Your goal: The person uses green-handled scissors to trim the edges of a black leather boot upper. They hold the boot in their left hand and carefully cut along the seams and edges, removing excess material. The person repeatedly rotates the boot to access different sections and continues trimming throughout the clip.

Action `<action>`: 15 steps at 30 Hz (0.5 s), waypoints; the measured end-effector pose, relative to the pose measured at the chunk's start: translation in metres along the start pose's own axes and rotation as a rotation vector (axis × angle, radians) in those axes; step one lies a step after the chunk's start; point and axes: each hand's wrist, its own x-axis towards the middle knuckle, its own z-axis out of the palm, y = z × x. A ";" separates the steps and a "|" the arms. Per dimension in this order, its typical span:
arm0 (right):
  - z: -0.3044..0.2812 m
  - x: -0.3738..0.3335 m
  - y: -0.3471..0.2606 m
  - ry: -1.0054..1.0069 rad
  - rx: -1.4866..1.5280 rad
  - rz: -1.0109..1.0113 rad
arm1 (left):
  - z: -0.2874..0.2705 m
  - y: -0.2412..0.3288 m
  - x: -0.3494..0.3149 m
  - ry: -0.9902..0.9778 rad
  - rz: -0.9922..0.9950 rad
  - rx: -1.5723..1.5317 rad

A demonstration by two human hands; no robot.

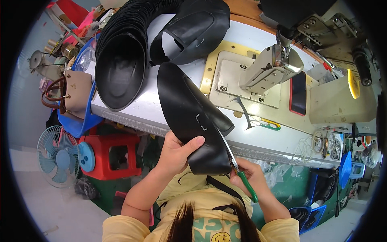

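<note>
A curved black leather-like piece (183,109), perhaps a shoe upper, is held up in front of the table edge. My left hand (179,151) grips its lower left side, thumb on top and the fingers hidden behind. Green-handled scissors (246,186) are in my right hand (250,175), with the blades lying along the piece's right edge. Small pale marks show on the black surface near the middle. Another black piece (189,28) of similar shape lies at the back of the table, next to a long nested stack of black pieces (121,72).
An industrial sewing machine (270,68) stands at the right of the white table (153,127). Near it lie a phone (298,92), a green-and-yellow cutter (266,123) and a black scrap (243,109). To the left are a beige handbag (78,90), red stool (102,141) and fan (62,157).
</note>
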 end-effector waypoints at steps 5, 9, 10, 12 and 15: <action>0.000 -0.001 -0.001 0.020 -0.068 -0.073 | -0.002 0.001 -0.001 0.016 -0.024 0.014; -0.005 -0.002 -0.001 0.008 -0.129 -0.069 | -0.003 0.000 -0.003 -0.005 -0.030 -0.007; -0.005 -0.001 0.000 0.005 -0.131 -0.068 | -0.004 -0.003 -0.003 -0.026 -0.016 -0.005; -0.001 0.003 -0.001 0.004 -0.028 -0.106 | -0.005 -0.008 -0.006 -0.064 0.011 0.002; -0.001 0.005 -0.007 -0.012 -0.037 -0.064 | -0.007 -0.008 -0.007 -0.108 0.009 -0.043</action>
